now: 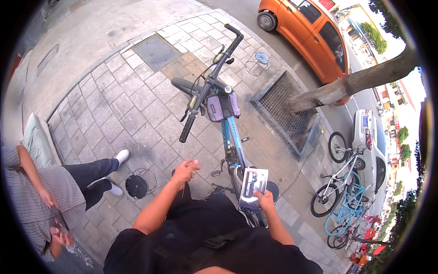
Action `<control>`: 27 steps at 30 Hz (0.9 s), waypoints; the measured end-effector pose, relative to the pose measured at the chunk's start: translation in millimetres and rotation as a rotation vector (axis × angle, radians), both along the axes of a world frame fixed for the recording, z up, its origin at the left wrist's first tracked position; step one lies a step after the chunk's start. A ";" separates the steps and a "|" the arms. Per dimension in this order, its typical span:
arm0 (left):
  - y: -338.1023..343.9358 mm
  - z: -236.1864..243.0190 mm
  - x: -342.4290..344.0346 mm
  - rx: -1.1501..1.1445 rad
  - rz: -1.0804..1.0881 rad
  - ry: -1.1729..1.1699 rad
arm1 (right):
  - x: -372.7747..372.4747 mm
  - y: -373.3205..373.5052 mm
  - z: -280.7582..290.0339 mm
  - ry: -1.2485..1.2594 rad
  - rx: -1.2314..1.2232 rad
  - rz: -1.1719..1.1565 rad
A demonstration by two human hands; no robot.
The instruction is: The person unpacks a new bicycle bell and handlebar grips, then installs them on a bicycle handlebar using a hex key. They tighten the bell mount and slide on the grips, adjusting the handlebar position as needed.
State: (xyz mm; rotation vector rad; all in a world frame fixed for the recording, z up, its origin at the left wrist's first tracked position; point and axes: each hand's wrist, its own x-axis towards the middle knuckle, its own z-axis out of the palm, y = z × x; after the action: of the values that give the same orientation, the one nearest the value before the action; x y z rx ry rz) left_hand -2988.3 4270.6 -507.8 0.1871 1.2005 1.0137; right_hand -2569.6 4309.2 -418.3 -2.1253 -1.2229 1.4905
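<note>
In the head view, the person stands over a blue bicycle (232, 137) parked on a paved sidewalk, its handlebar (211, 82) reaching away toward the far side and a small purple bag (222, 107) strapped just behind the stem. The right hand (263, 199) grips a flat retail package (252, 188) by its lower edge, fingers wrapped around the card, holding it upright just above the bicycle's saddle area, near the body and to the right of centre. The left hand (185, 171) is raised at about the same height, to the left of the frame, fingers curled in loosely; whether it pinches something small cannot be told from here. The two hands are apart, not touching each other. Judged from this, the step in hand is getting the packaged item ready, with the pack not yet opened. The next move would call for bringing the left hand across to the package while the right steadies it. On the left, another person (41, 192) sits with legs stretched out, beside a round black drain cover (136, 186). Far right stand an orange car (310, 32), a tree trunk (356, 82) and parked bicycles (342, 192).
</note>
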 end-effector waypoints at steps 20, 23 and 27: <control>222.5 46.3 -232.6 0.083 0.226 0.208 | -54.7 64.0 15.9 -0.006 -0.068 -0.190; 328.8 71.1 -283.7 0.182 0.118 0.360 | -55.9 97.9 16.1 -0.018 -0.061 -0.228; 461.8 127.6 -307.7 0.225 0.010 0.427 | -53.9 159.0 13.3 0.031 -0.076 -0.292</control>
State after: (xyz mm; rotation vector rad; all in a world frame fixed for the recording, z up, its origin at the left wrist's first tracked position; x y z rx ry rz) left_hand -3296.0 4732.4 -380.2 0.5983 1.4683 1.1520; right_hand -2623.5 4468.2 -405.0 -2.2067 -0.8131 1.4527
